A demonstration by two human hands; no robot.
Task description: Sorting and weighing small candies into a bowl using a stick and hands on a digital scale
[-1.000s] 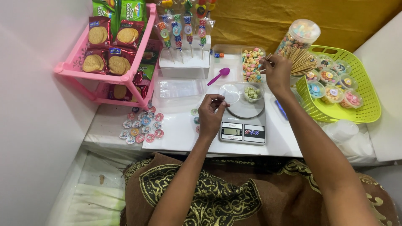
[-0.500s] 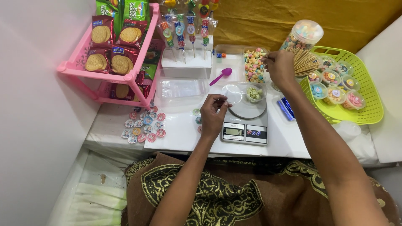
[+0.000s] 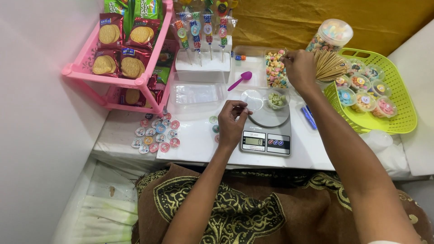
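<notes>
The left hand (image 3: pixel 231 123) pinched a clear lid (image 3: pixel 252 99) over the scale (image 3: pixel 266 131) near the table's (image 3: pixel 194 140) front edge, while the right hand (image 3: pixel 299 68), fingers pressed together, reached the candy tray (image 3: pixel 275 68) by the sticks (image 3: pixel 330 65) at the back.

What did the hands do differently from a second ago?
The right hand slid a little left from the wooden sticks toward the tray of colourful candy. The left hand stayed pinched beside the kitchen scale. The small cup on the scale and the purple spoon didn't move.
</notes>
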